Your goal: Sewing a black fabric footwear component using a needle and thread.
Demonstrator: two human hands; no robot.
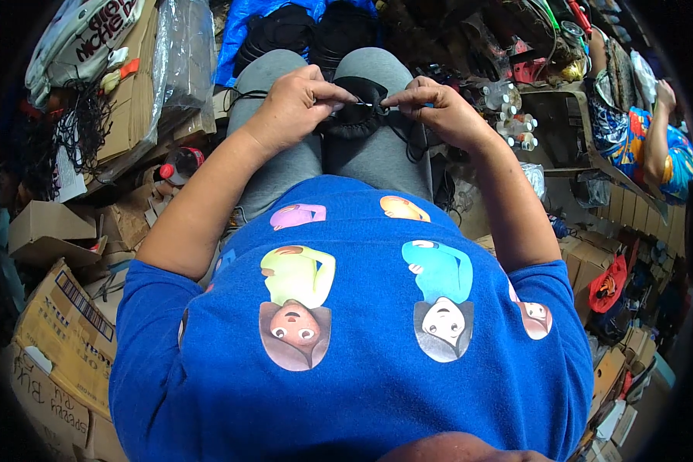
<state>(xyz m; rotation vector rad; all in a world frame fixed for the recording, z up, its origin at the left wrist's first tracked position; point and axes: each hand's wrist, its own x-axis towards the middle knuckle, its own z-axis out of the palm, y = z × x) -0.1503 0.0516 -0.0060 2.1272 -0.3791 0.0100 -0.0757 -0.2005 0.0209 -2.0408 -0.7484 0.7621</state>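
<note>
While the black fabric piece (355, 129) sits over your lap between both thighs, your left hand (300, 98) and right hand (437, 109) hold it in narrow pinches. It looks unfinished, its black cord (246, 93) loose; beyond your knees, stacked black pieces (276, 35) may be done or waiting.

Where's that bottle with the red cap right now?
In the head view, the bottle is on the left side, just left of the person's left forearm and below the plastic-covered cardboard in the picture.
</note>
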